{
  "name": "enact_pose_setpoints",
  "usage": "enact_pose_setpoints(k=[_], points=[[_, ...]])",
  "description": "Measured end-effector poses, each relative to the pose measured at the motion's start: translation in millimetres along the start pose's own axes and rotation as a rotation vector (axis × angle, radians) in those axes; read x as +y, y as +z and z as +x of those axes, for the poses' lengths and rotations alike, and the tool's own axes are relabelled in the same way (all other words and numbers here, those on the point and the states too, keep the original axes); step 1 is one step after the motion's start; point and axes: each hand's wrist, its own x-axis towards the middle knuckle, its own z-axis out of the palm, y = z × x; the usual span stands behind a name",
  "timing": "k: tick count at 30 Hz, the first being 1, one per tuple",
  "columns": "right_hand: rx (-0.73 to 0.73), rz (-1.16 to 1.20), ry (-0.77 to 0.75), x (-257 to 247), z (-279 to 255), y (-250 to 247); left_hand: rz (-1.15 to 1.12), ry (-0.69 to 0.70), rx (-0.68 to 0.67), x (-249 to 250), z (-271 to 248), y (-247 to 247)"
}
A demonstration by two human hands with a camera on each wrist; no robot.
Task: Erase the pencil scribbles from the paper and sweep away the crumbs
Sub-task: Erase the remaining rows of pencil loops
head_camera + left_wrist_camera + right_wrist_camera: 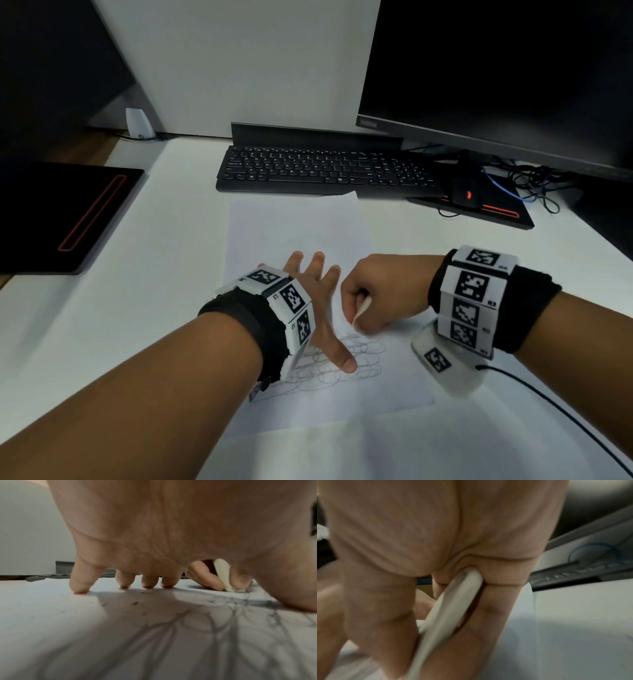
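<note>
1. The paper (301, 233) lay on the white desk (171, 257), just in front of the black keyboard (322, 168), with its far edge near the keyboard.
2. The pencil scribbles (346, 359) covered the part of the paper farthest from the keyboard; most loops were plainly there, so the erasing step seemed to be in hand and far from finished.
3. The left hand (318, 298) pressed flat on the paper with spread, straight fingers (79, 586); it grasped nothing and only kept the sheet from sliding. Its thumb lay across the scribbles.
4. The right hand (380, 291) was clenched around a white eraser (361, 308), pinching it between thumb and fingers. The right wrist view showed the eraser (453, 604) pressed between the fingers.
5. The lower tip of the eraser (224, 578) touched the paper at the edge of the scribbles nearer the keyboard, just beside the left hand.
6. Small dark crumbs (135, 603) lay on the paper under the left palm, so the sweeping was not yet done.
7. The next move probably called for short rubbing strokes away from the keyboard, through the loops. The left thumb would need to shift, because it covered some lines, and the sheet could wrinkle if the pressure eased.
</note>
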Motion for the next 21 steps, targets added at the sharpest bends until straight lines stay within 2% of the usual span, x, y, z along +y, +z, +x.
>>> enact_pose_setpoints(k=[1, 5, 8, 10, 14, 18, 21], points=[[-0.008, 0.029, 0.004, 1, -1, -1, 0.001, 0.000, -0.003, 0, 0, 0], [0.128, 0.093, 0.102, 15, -2, -16, -0.001, -0.002, 0.000, -1, 2, 2], [0.040, 0.024, 0.026, 7, -2, -4, 0.010, -0.003, -0.005, 0, 1, 1], [0.003, 0.064, 0.013, 6, -4, -2, 0.012, -0.001, -0.005, 0, 1, 1], [0.137, 0.102, 0.110, 17, -4, -15, -0.005, -0.008, 0.000, -1, 3, 2], [-0.012, 0.040, 0.022, 6, -5, -2, 0.003, -0.001, 0.001, -1, 4, 3], [0.085, 0.116, 0.102, 17, -8, -12, -0.004, -0.002, 0.004, -2, 5, 4]])
